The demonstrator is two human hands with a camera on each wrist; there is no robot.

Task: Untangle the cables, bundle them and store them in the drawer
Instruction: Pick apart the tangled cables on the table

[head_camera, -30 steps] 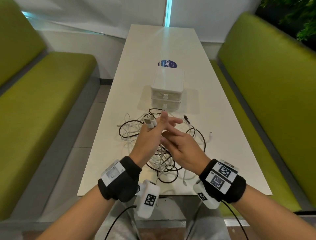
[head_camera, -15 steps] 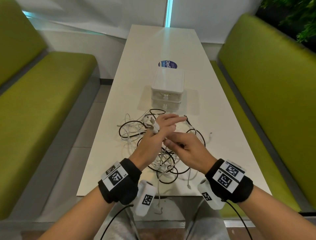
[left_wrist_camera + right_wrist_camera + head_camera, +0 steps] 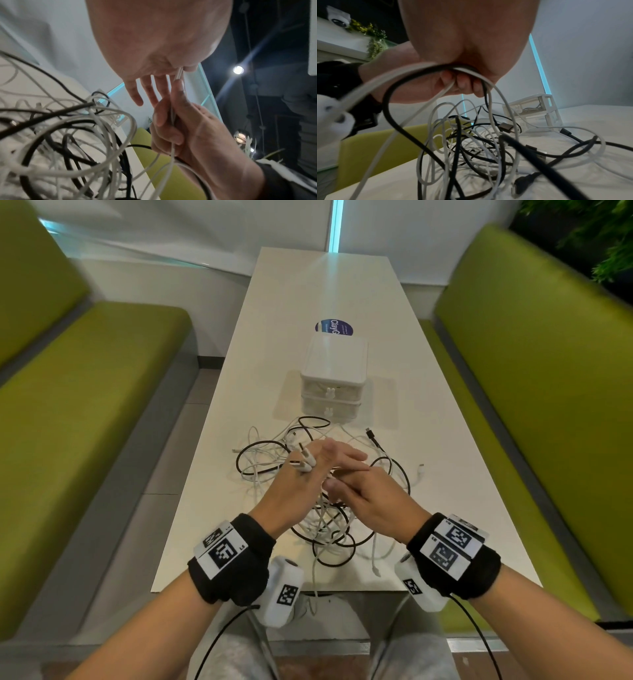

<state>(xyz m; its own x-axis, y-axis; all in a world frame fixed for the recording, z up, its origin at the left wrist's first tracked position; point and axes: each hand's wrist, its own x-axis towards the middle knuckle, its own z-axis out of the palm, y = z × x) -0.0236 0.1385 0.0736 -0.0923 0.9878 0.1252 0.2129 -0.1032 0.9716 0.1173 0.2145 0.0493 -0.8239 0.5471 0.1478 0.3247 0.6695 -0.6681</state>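
A tangle of black and white cables (image 3: 329, 522) lies on the near end of the white table (image 3: 325, 285). My left hand (image 3: 308, 474) is raised over it with straight fingers (image 3: 135, 93), and its thumb pinches two white cable plugs (image 3: 303, 460) against the forefinger. My right hand (image 3: 366, 498) sits just under the left palm, fingers (image 3: 462, 83) curled round a white cable (image 3: 173, 116) and a black strand (image 3: 392, 102) that run down into the tangle. The white two-drawer unit (image 3: 332, 385) stands beyond the cables, both drawers pushed in.
Green benches (image 3: 85, 412) (image 3: 534, 371) flank the narrow table. A blue round sticker (image 3: 334, 326) lies behind the drawer unit. A black plug (image 3: 371, 436) and a white plug (image 3: 421, 467) stick out right of the tangle. One white cable end (image 3: 313, 601) hangs over the front edge.
My left hand's fingers have swung from pointing up to pointing right, across the right hand. The right hand has curled under the left palm and the cables shifted slightly.
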